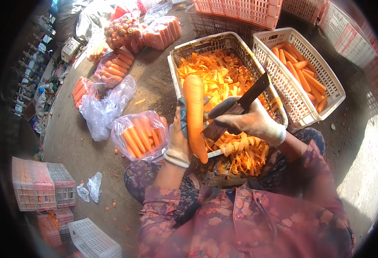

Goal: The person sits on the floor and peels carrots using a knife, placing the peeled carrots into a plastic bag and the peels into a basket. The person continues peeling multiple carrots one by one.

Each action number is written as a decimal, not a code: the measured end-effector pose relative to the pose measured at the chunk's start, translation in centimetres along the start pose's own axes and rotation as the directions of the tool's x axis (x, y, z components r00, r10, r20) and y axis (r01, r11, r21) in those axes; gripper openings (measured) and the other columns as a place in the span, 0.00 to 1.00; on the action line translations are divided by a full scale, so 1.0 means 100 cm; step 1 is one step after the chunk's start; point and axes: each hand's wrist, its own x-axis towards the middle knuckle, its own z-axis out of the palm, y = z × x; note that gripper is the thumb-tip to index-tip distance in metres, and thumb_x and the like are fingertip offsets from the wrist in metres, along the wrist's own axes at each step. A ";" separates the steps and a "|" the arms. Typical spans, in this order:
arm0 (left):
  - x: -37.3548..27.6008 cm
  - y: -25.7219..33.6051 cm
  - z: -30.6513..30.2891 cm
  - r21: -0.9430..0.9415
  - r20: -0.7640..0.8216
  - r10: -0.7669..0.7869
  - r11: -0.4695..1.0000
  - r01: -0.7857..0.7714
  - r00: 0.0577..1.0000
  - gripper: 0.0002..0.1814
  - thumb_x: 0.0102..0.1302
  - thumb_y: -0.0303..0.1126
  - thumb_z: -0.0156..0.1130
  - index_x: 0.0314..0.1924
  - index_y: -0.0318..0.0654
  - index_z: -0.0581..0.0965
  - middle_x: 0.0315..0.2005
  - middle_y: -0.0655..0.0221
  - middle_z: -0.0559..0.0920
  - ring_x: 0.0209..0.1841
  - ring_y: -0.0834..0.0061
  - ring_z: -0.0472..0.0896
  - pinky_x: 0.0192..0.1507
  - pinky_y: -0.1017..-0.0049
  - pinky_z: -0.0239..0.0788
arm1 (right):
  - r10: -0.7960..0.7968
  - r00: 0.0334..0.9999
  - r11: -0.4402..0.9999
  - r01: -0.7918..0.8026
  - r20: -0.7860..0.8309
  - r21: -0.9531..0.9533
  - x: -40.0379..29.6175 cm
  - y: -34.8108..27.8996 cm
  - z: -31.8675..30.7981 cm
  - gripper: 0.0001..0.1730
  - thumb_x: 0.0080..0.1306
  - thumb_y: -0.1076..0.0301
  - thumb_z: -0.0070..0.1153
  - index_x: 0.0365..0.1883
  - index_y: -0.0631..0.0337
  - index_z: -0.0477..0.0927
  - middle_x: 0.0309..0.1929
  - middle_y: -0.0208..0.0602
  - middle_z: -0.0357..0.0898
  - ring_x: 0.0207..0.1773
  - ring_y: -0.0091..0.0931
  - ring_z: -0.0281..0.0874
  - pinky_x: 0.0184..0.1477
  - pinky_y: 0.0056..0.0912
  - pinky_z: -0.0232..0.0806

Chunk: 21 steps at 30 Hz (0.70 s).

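My left hand (180, 138), in a white glove with dark-coated fingers, holds a large orange carrot (194, 113) nearly upright, its narrow tip pointing down toward me. In my right hand (251, 121), gloved alike, is a flat knife-like tool (255, 88). Its dark end sticks out up and to the right; the brownish lower end (213, 131) lies close beside the carrot, and contact cannot be made out. Beneath both hands stands a dirty white plastic crate (172, 69) full of carrot peelings (218, 72). More peelings (248, 161) are heaped at its near side, between my knees.
A white crate (332, 100) of smooth carrots stands to the right. Left on the concrete floor lie an open plastic bag of carrots (140, 135), a crumpled clear bag (102, 106) and several filled bags (114, 66). Stacked crates (237, 13) rise behind; others (42, 183) are lower left.
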 end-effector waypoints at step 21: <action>-0.020 0.007 0.020 0.135 -0.113 -0.082 0.986 0.097 0.990 0.31 0.76 0.55 0.44 0.63 0.35 0.70 0.31 0.69 0.79 0.24 0.82 0.78 0.26 0.82 0.72 | -0.122 0.869 0.992 0.114 -0.479 -0.047 0.043 0.001 -0.062 0.16 0.66 0.61 0.64 0.46 0.64 0.82 0.33 0.29 0.84 0.27 0.13 0.76 0.26 0.16 0.66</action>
